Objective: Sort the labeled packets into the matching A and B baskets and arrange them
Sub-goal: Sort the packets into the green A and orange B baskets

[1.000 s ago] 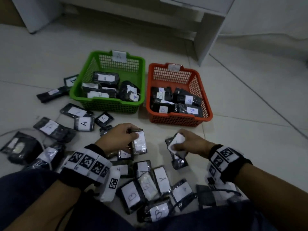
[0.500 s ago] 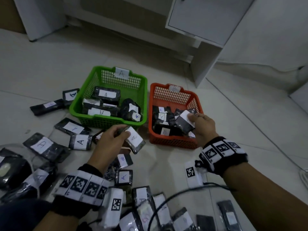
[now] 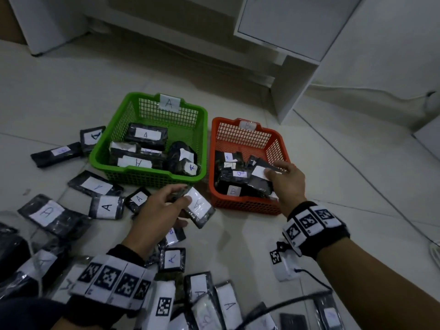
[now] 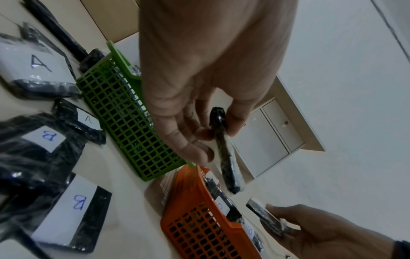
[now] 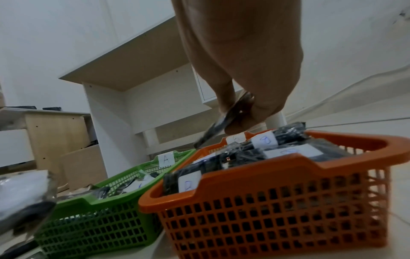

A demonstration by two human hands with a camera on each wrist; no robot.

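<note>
Far left on the floor tiles: loose packets, black with white labels, mostly A, a few B, scattered and overlapping near the person's lap. One long packet and a small A packet lie just beside the green basket's left wall.

Green basket, tagged A on the far rim, holds several A packets, some stacked, one bundle at its right end.

Left hand hovers in front of the green basket, above the floor pile, thumb and fingers pinching an A-labeled packet by one end; the packet is tilted, label up, free end pointing toward the gap between the baskets. Left wrist view shows it edge-on, clamped between thumb and fingertips.

Orange basket, tagged B on the far rim, touches or nearly touches the green one, cannot tell which. It holds B packets piled in the near half.

Right hand is over the orange basket's near right part, fingers pinching a white-labeled packet just above the pile; its letter is not readable. Right wrist view shows that packet held slanted above the basket.

White cabinet stands behind on the right. Marker wristbands on both wrists.
</note>
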